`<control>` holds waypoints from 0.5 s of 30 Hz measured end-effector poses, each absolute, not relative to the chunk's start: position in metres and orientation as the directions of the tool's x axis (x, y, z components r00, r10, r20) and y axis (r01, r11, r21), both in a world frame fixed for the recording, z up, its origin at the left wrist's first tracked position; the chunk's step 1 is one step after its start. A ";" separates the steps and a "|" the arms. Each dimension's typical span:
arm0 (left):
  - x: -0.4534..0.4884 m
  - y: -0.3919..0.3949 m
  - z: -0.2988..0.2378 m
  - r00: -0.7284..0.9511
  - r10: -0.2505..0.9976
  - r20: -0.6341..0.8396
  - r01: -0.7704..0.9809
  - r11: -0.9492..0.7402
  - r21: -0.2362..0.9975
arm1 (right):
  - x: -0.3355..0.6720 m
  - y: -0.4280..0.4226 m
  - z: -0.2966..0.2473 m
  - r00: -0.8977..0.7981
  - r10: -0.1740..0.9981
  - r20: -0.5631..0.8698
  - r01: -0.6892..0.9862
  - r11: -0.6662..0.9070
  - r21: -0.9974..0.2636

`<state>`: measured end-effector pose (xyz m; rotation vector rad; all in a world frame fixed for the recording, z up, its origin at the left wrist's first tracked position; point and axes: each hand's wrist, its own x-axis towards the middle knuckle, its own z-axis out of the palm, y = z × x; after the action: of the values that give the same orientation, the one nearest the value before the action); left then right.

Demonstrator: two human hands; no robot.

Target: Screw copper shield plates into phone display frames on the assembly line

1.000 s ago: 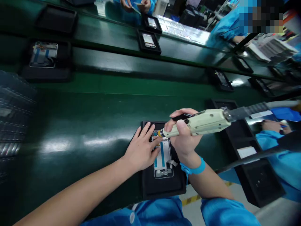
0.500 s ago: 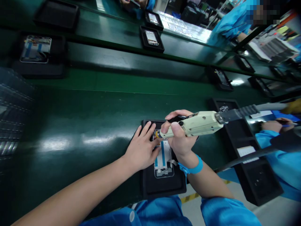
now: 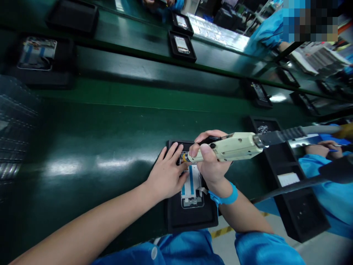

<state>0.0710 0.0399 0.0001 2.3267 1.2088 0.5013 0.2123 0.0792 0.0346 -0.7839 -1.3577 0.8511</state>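
My right hand [image 3: 212, 162] is wrapped round a cream-coloured electric screwdriver [image 3: 234, 146], with a blue strap about the wrist. The driver's yellow-ringed tip points left and meets the upper part of a phone chassis [image 3: 192, 187]. That chassis, silver with blue strips, lies in a black foam tray [image 3: 193, 221] near the table's front edge. My left hand [image 3: 168, 176] rests flat over the tray's left side, fingers spread, thumb and forefinger beside the driver tip. The exact contact point is partly hidden by the fingers.
Right of the tray stands a black compartment box [image 3: 293, 195] with small parts and a white pad. A cable crosses near it. Beyond the green table [image 3: 110, 129] are shelves with more phone trays [image 3: 182, 46]. Clear plastic trays [image 3: 16, 129] sit left. A co-worker's blue sleeve [image 3: 325, 176] is close right.
Both hands and the screwdriver stay almost where they were on the chassis. The view has shifted slightly, and the co-worker's hand at the right has moved a little.
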 end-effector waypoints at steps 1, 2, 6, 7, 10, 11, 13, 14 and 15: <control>0.070 0.041 0.000 0.547 0.831 0.105 0.662 -0.506 0.553 | 0.212 0.080 0.035 0.025 0.871 0.490 -0.055 0.491 -0.870; 0.070 0.043 0.000 0.550 0.828 0.110 0.663 -0.512 0.546 | 0.212 0.081 0.037 0.029 0.869 0.494 -0.046 0.495 -0.868; 0.069 0.038 0.004 0.532 0.818 0.220 0.685 -0.568 0.455 | 0.222 0.091 0.053 0.154 0.813 0.562 -0.026 0.572 -0.820; 0.070 0.032 0.005 0.531 0.803 0.270 0.686 -0.595 0.419 | 0.227 0.094 0.057 0.208 0.786 0.582 -0.023 0.598 -0.801; 0.075 0.006 -0.003 0.618 0.680 0.395 0.601 -0.732 0.321 | 0.250 0.109 0.063 0.342 0.722 0.601 0.021 0.634 -0.773; 0.077 -0.003 -0.010 0.655 0.631 0.415 0.557 -0.775 0.300 | 0.260 0.114 0.062 0.374 0.709 0.598 0.047 0.630 -0.776; 0.080 -0.018 -0.025 0.679 0.595 0.430 0.515 -0.803 0.300 | 0.278 0.122 0.058 0.419 0.693 0.587 0.103 0.606 -0.789; 0.080 -0.022 -0.032 0.670 0.617 0.412 0.526 -0.787 0.323 | 0.285 0.125 0.055 0.435 0.686 0.583 0.131 0.592 -0.795; 0.078 -0.022 -0.037 0.654 0.654 0.381 0.549 -0.756 0.355 | 0.291 0.128 0.052 0.448 0.678 0.583 0.158 0.581 -0.798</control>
<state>0.0784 -0.0223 -0.0373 2.6627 0.9819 0.7357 0.2912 0.1277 0.0522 -0.9271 -1.0864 0.3864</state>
